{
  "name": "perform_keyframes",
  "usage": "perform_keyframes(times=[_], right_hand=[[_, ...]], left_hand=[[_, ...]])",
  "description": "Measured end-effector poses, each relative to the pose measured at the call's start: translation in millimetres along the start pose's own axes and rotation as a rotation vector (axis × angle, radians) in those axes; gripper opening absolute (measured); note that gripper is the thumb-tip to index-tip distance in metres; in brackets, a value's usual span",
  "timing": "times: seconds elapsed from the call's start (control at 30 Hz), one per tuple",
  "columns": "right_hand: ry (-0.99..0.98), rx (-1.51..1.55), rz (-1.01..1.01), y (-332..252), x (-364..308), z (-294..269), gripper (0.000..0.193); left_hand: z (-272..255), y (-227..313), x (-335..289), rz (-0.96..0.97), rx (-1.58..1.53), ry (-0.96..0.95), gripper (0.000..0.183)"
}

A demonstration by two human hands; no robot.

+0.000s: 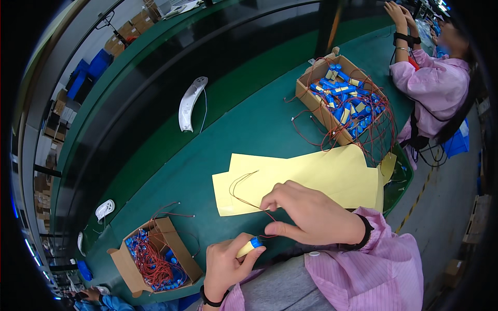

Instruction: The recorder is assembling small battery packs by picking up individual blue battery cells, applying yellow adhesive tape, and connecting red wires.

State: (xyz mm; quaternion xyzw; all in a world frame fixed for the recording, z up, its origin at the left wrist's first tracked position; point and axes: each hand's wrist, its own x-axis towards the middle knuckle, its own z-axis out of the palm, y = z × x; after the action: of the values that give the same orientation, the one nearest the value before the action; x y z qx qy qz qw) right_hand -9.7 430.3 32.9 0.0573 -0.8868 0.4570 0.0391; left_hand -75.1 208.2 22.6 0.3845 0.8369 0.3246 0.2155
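My left hand [227, 263] is closed around a blue cylindrical battery [247, 248] with a yellow label on its side. The battery's end with the thin wires faces my right hand [309, 213], just above and to the right. The curled fingers of that hand hold the thin red and dark wires [232, 191], with thumb and index fingertip apart. Beyond the fingers the wires loop over pale yellow sheets [332, 173], which overlap on the green table. Part of the wire is hidden behind my right hand.
A cardboard box [321, 115] of wired blue batteries, many yellow-labelled, stands at the far right. Another open box [124, 269] with blue batteries and bundled red wires sits at left. White curved housings [188, 106] lie on the green belt [155, 147]. A co-worker [433, 85] sits at right.
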Motion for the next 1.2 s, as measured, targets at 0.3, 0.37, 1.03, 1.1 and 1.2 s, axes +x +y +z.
perform_keyframes(times=[0.3, 0.37, 1.03, 1.1, 1.2], right_hand=[[-0.22, 0.015, -0.047, 13, -4, 7, 0.037], [-0.16, -0.013, -0.091, 17, -7, 4, 0.036], [0.257, -1.054, 0.616, 153, 29, -269, 0.039], [0.215, -1.057, 0.595, 183, 37, -271, 0.041], [0.097, -0.98, 0.622, 207, 51, -265, 0.041]], left_hand=[[4, 24, 25, 0.128, -0.046, -0.013, 0.025], [4, 23, 28, 0.155, -0.056, -0.019, 0.025], [-3, -2, -6, 0.044, -0.288, 0.169, 0.016], [-4, -4, -9, 0.048, -0.239, 0.167, 0.017], [-4, -9, -14, 0.038, -0.194, 0.186, 0.016]])
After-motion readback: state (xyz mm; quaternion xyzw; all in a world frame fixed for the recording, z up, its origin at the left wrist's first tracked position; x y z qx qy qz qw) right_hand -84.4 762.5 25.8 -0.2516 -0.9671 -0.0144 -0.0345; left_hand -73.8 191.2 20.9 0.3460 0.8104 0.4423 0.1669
